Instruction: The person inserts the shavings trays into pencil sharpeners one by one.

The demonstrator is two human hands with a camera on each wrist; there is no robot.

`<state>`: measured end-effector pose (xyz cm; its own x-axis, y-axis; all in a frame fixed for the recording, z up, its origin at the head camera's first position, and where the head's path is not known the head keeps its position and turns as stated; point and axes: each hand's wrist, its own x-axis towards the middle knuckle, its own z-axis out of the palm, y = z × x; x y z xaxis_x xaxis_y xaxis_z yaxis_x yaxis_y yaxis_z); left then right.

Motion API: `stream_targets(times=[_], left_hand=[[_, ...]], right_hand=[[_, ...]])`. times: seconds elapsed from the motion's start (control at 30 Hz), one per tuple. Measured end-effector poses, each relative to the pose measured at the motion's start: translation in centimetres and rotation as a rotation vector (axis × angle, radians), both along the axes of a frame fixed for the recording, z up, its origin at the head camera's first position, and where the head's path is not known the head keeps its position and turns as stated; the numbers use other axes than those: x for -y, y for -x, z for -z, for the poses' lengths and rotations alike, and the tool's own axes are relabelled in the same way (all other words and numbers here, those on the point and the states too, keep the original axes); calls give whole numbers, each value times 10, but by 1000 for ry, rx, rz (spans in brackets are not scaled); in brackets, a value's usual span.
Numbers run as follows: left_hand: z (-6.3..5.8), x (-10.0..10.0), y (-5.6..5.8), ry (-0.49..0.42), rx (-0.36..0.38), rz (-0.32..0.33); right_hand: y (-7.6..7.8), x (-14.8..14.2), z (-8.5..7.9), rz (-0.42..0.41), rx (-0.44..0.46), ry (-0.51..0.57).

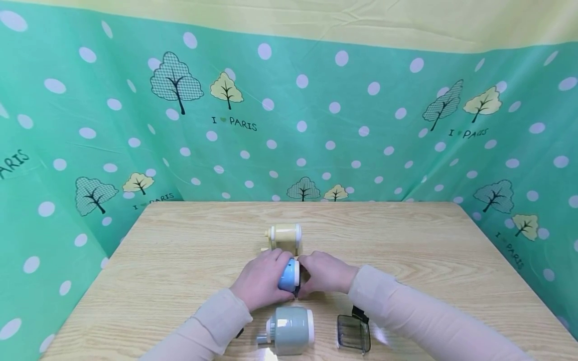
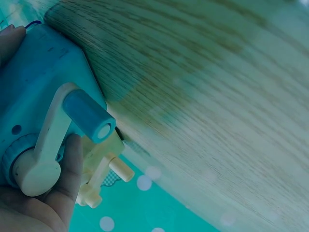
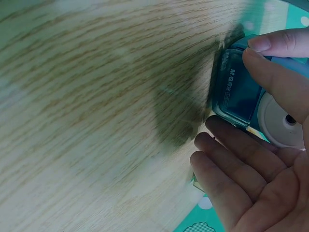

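Note:
A blue crank pencil sharpener [image 1: 289, 276] stands mid-table between both hands. My left hand [image 1: 265, 281] grips its body; the left wrist view shows fingers around the side with the white crank arm [image 2: 50, 128] and blue crank knob [image 2: 89, 116]. At the sharpener's other end, the white round face [image 3: 280, 121] has a dark pencil hole. Below this face is a see-through shavings drawer [image 3: 234, 87]. My right hand [image 1: 327, 273] pinches the drawer between its thumb and fingers, the other fingers spread beside it. The left thumb [image 3: 282, 44] lies at the sharpener's base.
Just behind the hands stands a cream crank sharpener [image 1: 285, 233]. A grey-green sharpener [image 1: 292, 328] is nearer the front, its crank to the left. To its right lies a smoky see-through drawer [image 1: 353, 335], close to the right sleeve [image 1: 384, 296]. A patterned green curtain [image 1: 316, 140] surrounds the wooden table [image 1: 189, 240].

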<state>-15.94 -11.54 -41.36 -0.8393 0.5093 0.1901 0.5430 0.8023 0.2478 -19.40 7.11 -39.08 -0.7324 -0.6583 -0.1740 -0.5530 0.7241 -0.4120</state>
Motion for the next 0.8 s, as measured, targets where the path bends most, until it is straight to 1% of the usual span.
stream_targets(times=[0.23, 0.57, 0.8], left_hand=[[0, 0, 0, -2, -4, -3], [0, 0, -1, 0, 12, -2], [0, 0, 0, 0, -4, 3]], right_hand=[[1, 0, 2, -1, -2, 1], [2, 1, 4, 18, 50, 25], [3, 1, 5, 14, 61, 47]])
